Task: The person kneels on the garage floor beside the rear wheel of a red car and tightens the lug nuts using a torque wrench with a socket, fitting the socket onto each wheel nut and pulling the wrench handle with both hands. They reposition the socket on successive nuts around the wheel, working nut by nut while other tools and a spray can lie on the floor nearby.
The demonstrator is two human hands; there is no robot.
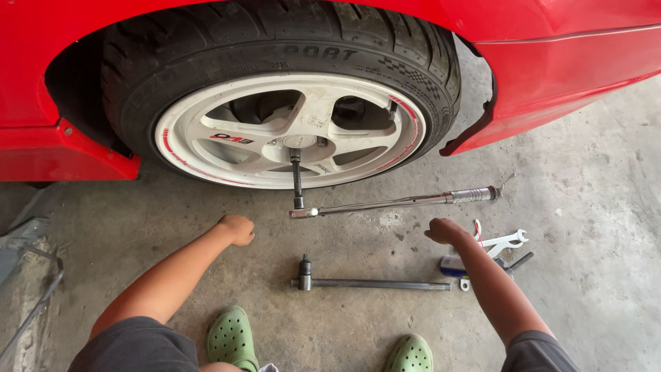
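I see the torque wrench (396, 202) hanging off a lug nut on the white wheel (289, 131) by its black extension (297, 179), its long handle pointing out to the right, clear of the floor. It looks like solid steel, stiff and fairly heavy, smooth along the shaft; I judge the knurled grip at the far right end the place to take hold. My left hand (236, 229) is curled into a loose fist, holding nothing, just left of the wrench head. My right hand (446, 231) hovers below the handle, fingers loosely bent, empty. I count one torque wrench, one breaker bar (372, 283) on the concrete, one white spanner (505, 241), and two green clogs (231, 337).
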